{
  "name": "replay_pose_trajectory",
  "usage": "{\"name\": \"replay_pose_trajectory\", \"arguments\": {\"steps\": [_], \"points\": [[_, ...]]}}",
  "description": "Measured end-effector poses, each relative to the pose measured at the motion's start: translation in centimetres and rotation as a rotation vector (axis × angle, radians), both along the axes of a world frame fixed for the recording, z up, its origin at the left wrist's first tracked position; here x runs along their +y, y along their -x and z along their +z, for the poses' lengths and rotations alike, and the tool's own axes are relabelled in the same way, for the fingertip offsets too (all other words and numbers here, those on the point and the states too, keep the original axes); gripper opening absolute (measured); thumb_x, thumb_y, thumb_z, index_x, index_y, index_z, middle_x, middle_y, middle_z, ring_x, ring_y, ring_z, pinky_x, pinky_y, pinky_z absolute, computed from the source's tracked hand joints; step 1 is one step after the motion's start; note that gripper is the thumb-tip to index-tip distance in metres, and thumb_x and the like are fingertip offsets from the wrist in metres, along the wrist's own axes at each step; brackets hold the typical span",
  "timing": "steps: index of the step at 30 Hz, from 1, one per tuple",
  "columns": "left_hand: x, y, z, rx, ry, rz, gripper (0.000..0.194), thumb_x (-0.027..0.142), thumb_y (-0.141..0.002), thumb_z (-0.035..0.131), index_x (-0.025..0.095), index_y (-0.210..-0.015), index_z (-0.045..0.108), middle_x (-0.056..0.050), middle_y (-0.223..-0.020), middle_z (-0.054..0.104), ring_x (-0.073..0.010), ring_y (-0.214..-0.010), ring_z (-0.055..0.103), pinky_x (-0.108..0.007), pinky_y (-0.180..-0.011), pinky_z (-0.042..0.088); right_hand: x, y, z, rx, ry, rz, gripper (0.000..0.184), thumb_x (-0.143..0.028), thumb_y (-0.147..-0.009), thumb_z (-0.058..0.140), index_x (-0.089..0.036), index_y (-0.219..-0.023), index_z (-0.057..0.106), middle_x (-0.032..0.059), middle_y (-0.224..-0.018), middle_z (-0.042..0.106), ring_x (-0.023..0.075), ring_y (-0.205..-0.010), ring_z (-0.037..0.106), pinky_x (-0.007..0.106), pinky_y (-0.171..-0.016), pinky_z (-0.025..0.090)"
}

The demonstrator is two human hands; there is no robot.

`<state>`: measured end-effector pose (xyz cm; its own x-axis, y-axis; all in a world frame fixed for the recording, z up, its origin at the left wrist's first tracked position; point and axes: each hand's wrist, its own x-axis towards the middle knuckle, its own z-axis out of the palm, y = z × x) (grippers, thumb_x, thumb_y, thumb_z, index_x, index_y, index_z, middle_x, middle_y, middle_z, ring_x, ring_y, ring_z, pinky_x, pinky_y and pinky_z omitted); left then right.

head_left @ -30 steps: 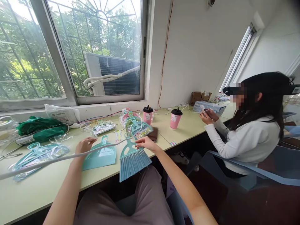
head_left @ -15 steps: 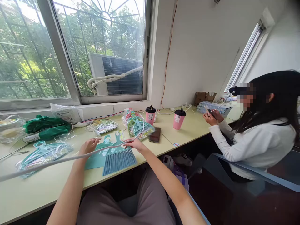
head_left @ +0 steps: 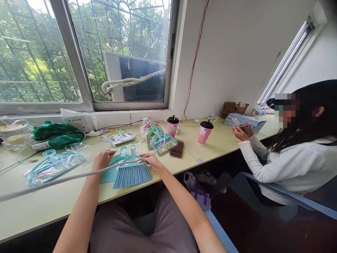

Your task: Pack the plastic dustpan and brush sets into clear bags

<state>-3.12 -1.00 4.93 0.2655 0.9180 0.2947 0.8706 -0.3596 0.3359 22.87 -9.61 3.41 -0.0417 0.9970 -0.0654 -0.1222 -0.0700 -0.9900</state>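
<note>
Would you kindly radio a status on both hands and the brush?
Right hand holding brush. Left hand at dustpan, grip unclear. Brush overlaps dustpan. Grey cable crosses the view.

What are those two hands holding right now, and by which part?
The right hand holds the brush by the right side of its plastic head. The left hand is at the dustpan; its hold cannot be told.

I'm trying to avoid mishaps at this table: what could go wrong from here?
The grey cable, crossing the view over the brush, might snag the right hand. The brush, near the front edge of the table, could slip off. It also overlaps the dustpan, so might nudge it.
</note>
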Motion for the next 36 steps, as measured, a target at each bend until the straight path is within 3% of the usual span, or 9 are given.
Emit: {"name": "replay_pose_trajectory", "arguments": {"steps": [5, 7, 11, 16, 21, 26, 29, 32, 36], "points": [[0.4, 0.2, -0.3, -0.052, 0.006, -0.009, 0.047, 0.042, -0.094, 0.033, 0.021, -0.111, 0.072, -0.012, -0.119, 0.071, -0.0303, -0.112, 0.062, -0.040, -0.095, 0.045, -0.1, -0.4, 0.4, 0.040, 0.048, -0.052, 0.015, -0.011, -0.072, 0.075, -0.017, -0.086, 0.077, 0.0043, -0.078, 0.076, 0.0136, -0.070, 0.069, 0.024, -0.068, 0.047], [0.8, 0.5, -0.4, -0.072, 0.065, -0.059, 0.045, 0.048, -0.090, 0.040, 0.021, -0.102, 0.075, -0.012, -0.111, 0.073, -0.0307, -0.105, 0.064, -0.041, -0.092, 0.047, 0.3, -0.5, 0.6, 0.074, 0.043, -0.061, 0.017, -0.011, -0.072, 0.075, -0.016, -0.088, 0.077, 0.0046, -0.076, 0.075, 0.0147, -0.073, 0.070, 0.025, -0.071, 0.049], [1.2, 0.9, -0.5, -0.110, 0.173, -0.120, 0.034, 0.049, -0.066, 0.065, 0.021, -0.082, 0.074, -0.012, -0.096, 0.074, -0.0305, -0.089, 0.067, -0.038, -0.080, 0.053, 1.3, 0.3, 0.3, 0.096, 0.032, -0.073, 0.018, -0.012, -0.072, 0.075, -0.016, -0.089, 0.076, 0.0047, -0.076, 0.075, 0.0170, -0.078, 0.072, 0.027, -0.074, 0.052], [0.7, 0.4, 0.3, -0.231, 0.207, -0.145, 0.034, 0.055, -0.066, 0.063, 0.022, -0.072, 0.069, -0.008, -0.084, 0.074, -0.0291, -0.087, 0.066, -0.036, -0.080, 0.052, 2.6, 2.4, -0.6, -0.002, -0.028, -0.142, 0.014, -0.012, -0.073, 0.074, -0.014, -0.087, 0.075, 0.0049, -0.076, 0.074, 0.0163, -0.072, 0.071, 0.029, -0.080, 0.054], [-0.2, -0.8, 1.3, -0.445, 0.216, -0.113, 0.058, 0.072, -0.061, 0.063, 0.020, -0.085, 0.071, -0.009, -0.092, 0.075, -0.0300, -0.093, 0.067, -0.037, -0.082, 0.052, 2.6, 4.5, -0.4, -0.257, -0.225, -0.364, 0.018, -0.020, -0.085, 0.063, -0.019, -0.100, 0.074, 0.0062, -0.096, 0.075, 0.0184, -0.091, 0.069, 0.031, -0.086, 0.052], [-1.1, -1.9, 1.6, -0.668, 0.291, -0.142, 0.083, 0.083, -0.057, 0.062, 0.016, -0.105, 0.070, -0.014, -0.103, 0.074, -0.0324, -0.097, 0.069, -0.039, -0.081, 0.055, 2.2, 6.3, -0.1, -0.630, -0.372, -0.488, 0.016, -0.021, -0.087, 0.066, -0.024, -0.098, 0.076, 0.0052, -0.107, 0.074, 0.0242, -0.114, 0.058, 0.037, -0.102, 0.039], [-1.8, -2.3, 1.6, -0.742, 0.307, -0.172, 0.086, 0.082, -0.062, 0.061, 0.017, -0.118, 0.066, -0.014, -0.120, 0.070, -0.0335, -0.110, 0.065, -0.040, -0.089, 0.054, 2.2, 6.4, -0.2, -0.652, -0.390, -0.522, 0.016, -0.025, -0.090, 0.064, -0.025, -0.100, 0.076, 0.0047, -0.107, 0.075, 0.0233, -0.112, 0.058, 0.037, -0.102, 0.037], [-2.2, -2.7, 1.3, -0.691, 0.315, -0.202, 0.085, 0.077, -0.064, 0.065, 0.019, -0.127, 0.062, -0.013, -0.133, 0.063, -0.0339, -0.122, 0.059, -0.040, -0.097, 0.051, 2.2, 5.7, -0.3, -0.642, -0.334, -0.585, 0.017, -0.024, -0.091, 0.061, -0.024, -0.101, 0.075, 0.0058, -0.108, 0.074, 0.0238, -0.114, 0.058, 0.038, -0.102, 0.036], [-2.2, -3.1, 0.7, -0.590, 0.342, -0.232, 0.088, 0.063, -0.057, 0.079, 0.020, -0.131, 0.059, -0.015, -0.134, 0.062, -0.0358, -0.122, 0.058, -0.042, -0.099, 0.050, 1.5, 5.1, 0.0, -0.657, -0.280, -0.613, 0.016, -0.020, -0.090, 0.062, -0.023, -0.100, 0.074, 0.0068, -0.109, 0.074, 0.0247, -0.116, 0.057, 0.038, -0.101, 0.037]]}}
